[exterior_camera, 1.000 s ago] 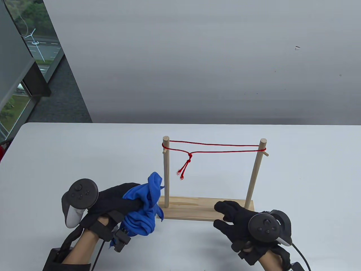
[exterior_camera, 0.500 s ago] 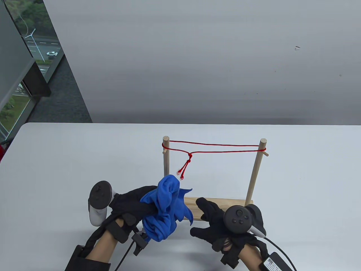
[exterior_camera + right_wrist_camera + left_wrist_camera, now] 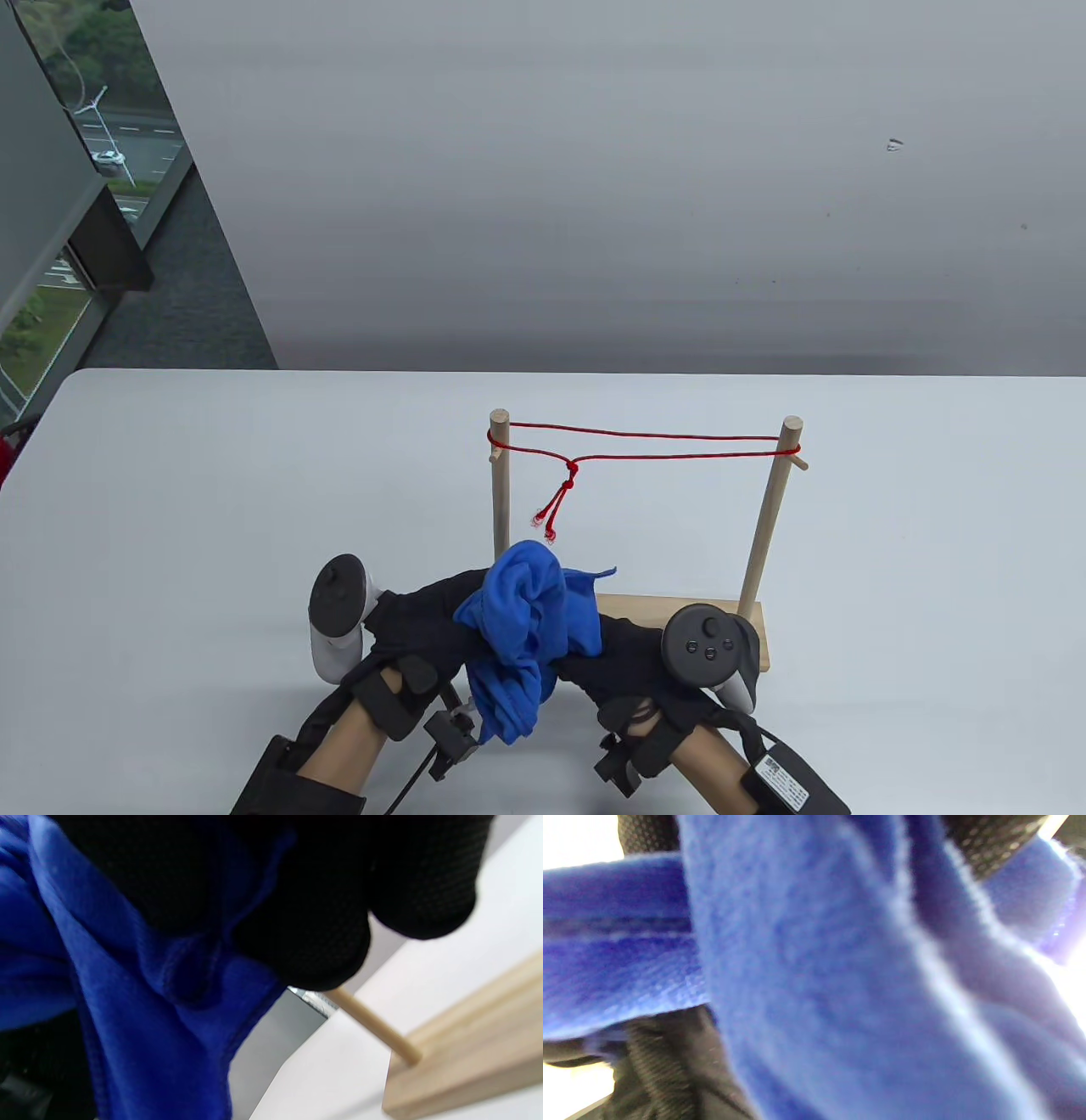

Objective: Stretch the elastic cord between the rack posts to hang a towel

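Observation:
A wooden rack [image 3: 721, 632] stands on the white table, with a left post [image 3: 500, 484] and a right post [image 3: 770, 518]. A red elastic cord [image 3: 653, 446] is stretched between the post tops, its knotted ends [image 3: 556, 501] hanging near the left post. My left hand [image 3: 424, 624] grips a bunched blue towel [image 3: 530, 632] in front of the rack. My right hand [image 3: 628, 658] touches the towel from the right. The towel fills the left wrist view [image 3: 840, 984]. In the right wrist view my fingers [image 3: 305, 921] press into the towel [image 3: 127, 1018], with the rack base [image 3: 471, 1065] behind.
The white table [image 3: 212, 492] runs wide to the left and right of the rack. A grey wall [image 3: 594, 170] rises behind the table's far edge. A window [image 3: 51, 212] is at the far left.
My left hand carried the towel to the right, in front of the rack's left post. My right hand moved left from the rack base and now meets the towel.

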